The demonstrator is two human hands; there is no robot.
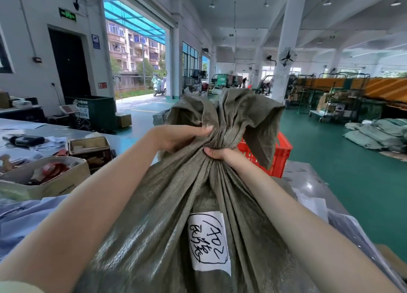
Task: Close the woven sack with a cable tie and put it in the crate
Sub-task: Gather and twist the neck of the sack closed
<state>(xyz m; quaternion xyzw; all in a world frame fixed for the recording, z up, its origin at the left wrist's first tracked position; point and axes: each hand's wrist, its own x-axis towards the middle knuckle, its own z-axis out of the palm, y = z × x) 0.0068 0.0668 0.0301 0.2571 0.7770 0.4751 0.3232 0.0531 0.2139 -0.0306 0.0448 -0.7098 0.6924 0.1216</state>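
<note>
Sack [167,215] first: grey-green and woven, it fills the near middle of the bench [308,182] and stands upright against the person, its body bulging below a gathered neck, so the contents look settled low and the spare cloth above is free to bunch. A white label [208,241] with handwritten marks faces the camera on its front. Beyond the sack, at the bench's far edge, a red crate [283,155] stands partly hidden by the flared mouth; that looks like where the sack is to go, close enough for a short lift. On the left part of the bench sits an open box [44,178] with red items inside, too unclear to name. The left hand [178,138] is closed on the folds just above the neck, thumb laid across the cloth, apparently pressing the pleats together. The right hand [217,154] is clenched round the neck just below it, likely keeping the bunch tight so a tie can go round. No cable tie shows anywhere, so the closing seems not yet begun.
</note>
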